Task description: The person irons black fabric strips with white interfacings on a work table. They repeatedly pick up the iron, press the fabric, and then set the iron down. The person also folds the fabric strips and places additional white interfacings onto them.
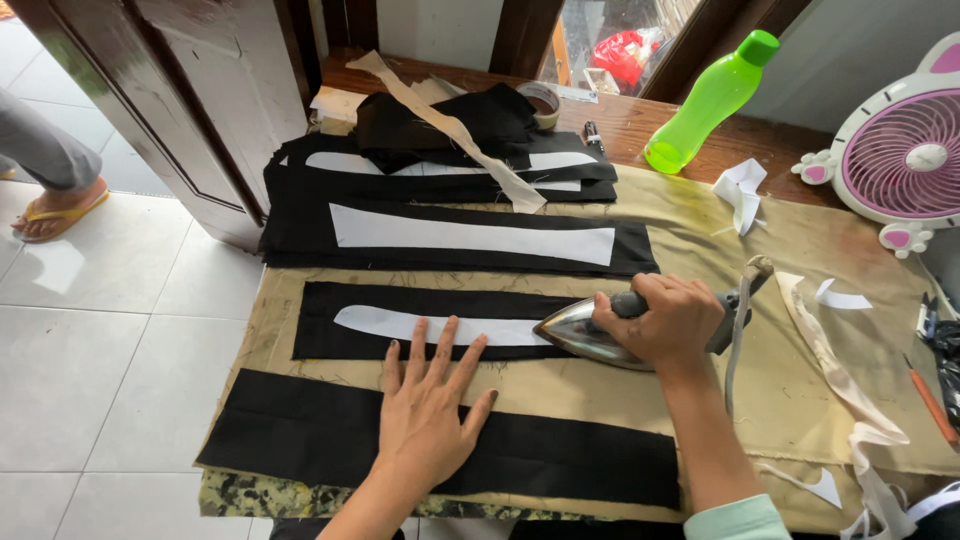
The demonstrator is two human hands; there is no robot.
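Black cloth strip point(430, 320) under iron point(585, 335); green bottle point(710, 100), fan point(905, 155) behind.

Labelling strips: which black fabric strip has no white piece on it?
The nearest strip, under the left hand's palm. The others carry white pieces; the iron sits on the next one.

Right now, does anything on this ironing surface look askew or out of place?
Mostly tidy. One beige fabric strip lies diagonally across the stacked black pieces, and the green bottle lies tipped on its side.
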